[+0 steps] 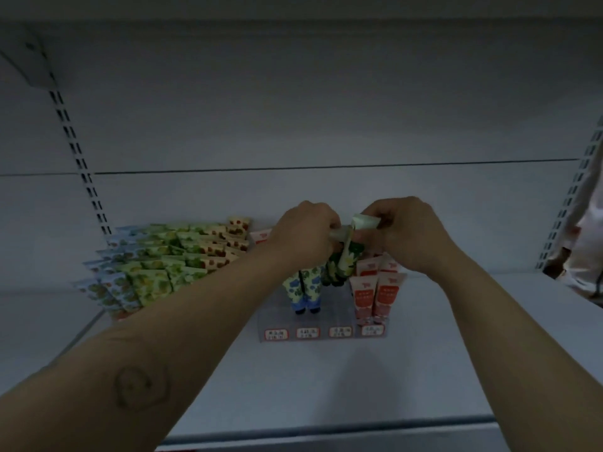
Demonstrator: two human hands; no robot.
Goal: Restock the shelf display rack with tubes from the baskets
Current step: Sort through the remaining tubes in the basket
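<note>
Above the rack (277, 305) I see my left hand (303, 234) gripping green tubes (342, 261); right hand (408, 234) pinches a pale tube (365, 220), probably its crimp; light, soft, slick; I'd hold near the cap.

Tube pile (156, 265) lies left of rack (326, 332) on shelf (326, 386).

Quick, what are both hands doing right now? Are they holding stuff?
Left hand: grips the dark green tubes above the rack.
Right hand: pinches a pale-ended tube.
</note>
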